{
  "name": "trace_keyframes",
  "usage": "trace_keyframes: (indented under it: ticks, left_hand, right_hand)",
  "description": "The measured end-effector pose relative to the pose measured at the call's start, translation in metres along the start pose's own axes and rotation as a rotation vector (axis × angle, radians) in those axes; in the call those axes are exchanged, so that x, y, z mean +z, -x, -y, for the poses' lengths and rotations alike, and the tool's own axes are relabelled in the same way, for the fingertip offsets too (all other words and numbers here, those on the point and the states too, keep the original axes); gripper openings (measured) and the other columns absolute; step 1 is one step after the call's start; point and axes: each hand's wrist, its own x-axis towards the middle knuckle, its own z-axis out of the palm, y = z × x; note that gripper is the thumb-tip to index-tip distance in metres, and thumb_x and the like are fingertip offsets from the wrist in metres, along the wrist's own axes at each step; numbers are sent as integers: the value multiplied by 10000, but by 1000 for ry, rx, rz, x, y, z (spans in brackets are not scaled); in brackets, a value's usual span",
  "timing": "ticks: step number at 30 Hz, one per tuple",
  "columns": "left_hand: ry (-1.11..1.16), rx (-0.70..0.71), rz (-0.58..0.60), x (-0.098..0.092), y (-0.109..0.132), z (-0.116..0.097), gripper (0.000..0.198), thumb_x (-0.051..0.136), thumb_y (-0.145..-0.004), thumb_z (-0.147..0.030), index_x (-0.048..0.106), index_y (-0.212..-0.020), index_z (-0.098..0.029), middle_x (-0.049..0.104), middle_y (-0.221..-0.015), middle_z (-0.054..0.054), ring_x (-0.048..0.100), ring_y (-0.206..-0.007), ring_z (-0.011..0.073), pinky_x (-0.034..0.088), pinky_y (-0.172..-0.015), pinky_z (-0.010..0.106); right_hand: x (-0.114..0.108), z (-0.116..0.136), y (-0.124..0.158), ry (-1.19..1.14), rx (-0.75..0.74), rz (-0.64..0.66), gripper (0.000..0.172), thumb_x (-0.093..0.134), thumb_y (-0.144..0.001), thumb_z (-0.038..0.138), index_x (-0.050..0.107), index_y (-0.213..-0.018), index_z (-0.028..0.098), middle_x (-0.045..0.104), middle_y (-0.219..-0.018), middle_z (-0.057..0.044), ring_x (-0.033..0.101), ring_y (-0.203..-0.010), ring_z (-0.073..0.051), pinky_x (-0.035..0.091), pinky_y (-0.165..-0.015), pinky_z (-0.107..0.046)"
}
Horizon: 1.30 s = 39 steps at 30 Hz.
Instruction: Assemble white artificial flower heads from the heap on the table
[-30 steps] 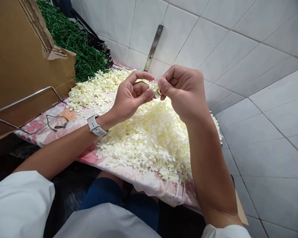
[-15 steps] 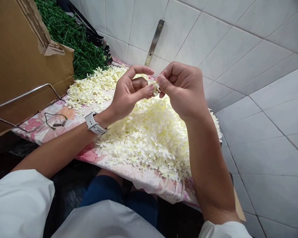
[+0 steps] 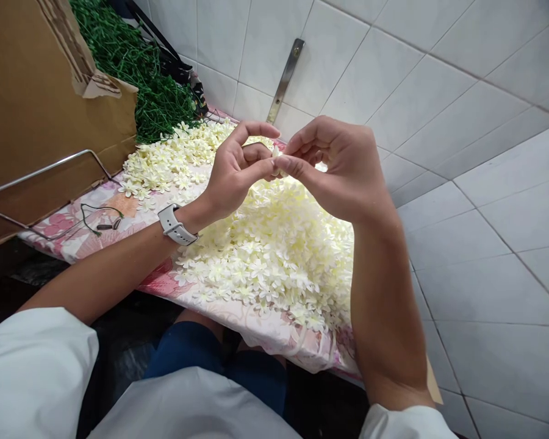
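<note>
Above the table, my left hand (image 3: 235,167) pinches a small white artificial flower (image 3: 277,156) between thumb and fingers, its index finger arched above. My right hand (image 3: 336,167) meets it from the right, thumb and fingertips closed at the same flower. The fingers cover most of the blossom, so only a few pale petals show. Beneath both hands spreads a large heap of cream-white artificial flowers (image 3: 274,262). Behind my left hand lies a second pile of such blossoms (image 3: 165,161).
A flowered tablecloth (image 3: 160,283) covers the table. At left stand a cardboard box (image 3: 27,122) and a bent metal rod frame (image 3: 41,171). Green artificial stems (image 3: 132,73) are bundled behind the box. A tiled wall (image 3: 338,61) with a metal bracket (image 3: 285,79) borders the back and right.
My right hand has shifted slightly left, its thumb now against my left fingertips. The flower is more covered than before. My left hand has barely moved.
</note>
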Motion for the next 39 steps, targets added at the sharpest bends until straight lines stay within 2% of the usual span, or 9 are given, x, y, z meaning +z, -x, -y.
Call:
trace_keyframes:
  ticks: [6,12,22,29,33,36,39]
  left_hand:
    - [6,-31,20,1,1,-1,328,764,-811,-274,587,-1085,-234,649,-690,-64,697,-643,112,588,-626,268]
    - [-18,-13,12,1,0,-2,294,759,-817,-307,570,-1032,-238,626,-656,-77,695,-620,108,593,-608,264]
    - [50,-44,-17,2,-1,-2,270,759,-788,-249,535,-939,-232,538,-617,-83,640,-592,87,585,-616,263]
    - [35,-78,-74,-1,-3,-4,230,726,-813,-213,533,-938,-223,569,-664,-56,665,-657,103,590,-646,275]
    - [24,-77,-55,-2,-1,-3,229,738,-838,-272,553,-962,-222,597,-681,-46,701,-704,124,597,-660,277]
    - [30,-68,-23,-2,0,-2,265,772,-830,-333,574,-967,-223,607,-675,-47,710,-701,128,604,-661,276]
    - [31,-52,29,0,1,-4,332,825,-791,-401,596,-959,-227,609,-655,-50,705,-672,128,606,-643,268]
  right_hand:
    - [0,-5,-1,48,-2,-19,387,793,-814,541,584,-692,240,640,-668,4,563,-611,-139,470,-576,-327]
    - [2,-9,-1,105,-2,-23,299,720,-900,400,545,-714,245,587,-708,2,533,-657,-145,480,-612,-332]
    - [0,-12,-2,211,-26,-21,264,669,-920,286,483,-737,241,526,-706,23,455,-621,-119,405,-583,-308]
    - [-30,-17,0,205,-8,-144,335,688,-923,435,467,-745,257,509,-682,11,478,-599,-136,409,-562,-327]
    - [-47,-11,4,390,-12,-241,315,738,-877,435,515,-759,247,572,-738,-1,527,-652,-142,406,-568,-314]
    - [-49,-3,7,463,8,-189,261,741,-878,447,599,-788,248,627,-763,-7,554,-671,-139,421,-561,-301]
    - [-39,4,6,338,23,-74,294,706,-899,513,652,-794,244,668,-763,-16,586,-678,-140,434,-560,-304]
